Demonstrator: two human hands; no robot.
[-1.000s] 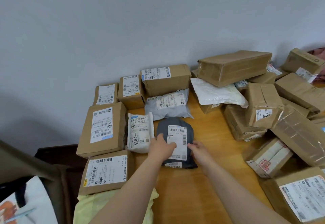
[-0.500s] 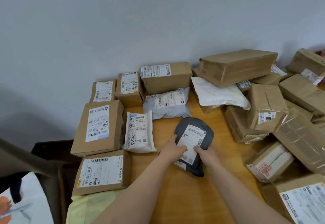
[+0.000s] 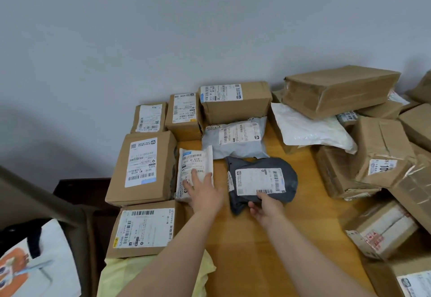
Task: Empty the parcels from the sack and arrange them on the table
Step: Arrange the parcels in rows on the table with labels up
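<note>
Grey parcel: right fingers pinch; left fingers flat, white parcel.

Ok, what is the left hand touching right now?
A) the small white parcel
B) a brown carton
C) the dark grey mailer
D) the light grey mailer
A: the left hand lies flat on the small white parcel, while the right hand grips the dark grey mailer at its near edge.

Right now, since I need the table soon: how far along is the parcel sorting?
Done: boxes sit in neat rows at the left. In hand: the left hand rests flat on a white mailer; the right hand holds the grey bag. Left: the heap on the right lies jumbled.
</note>
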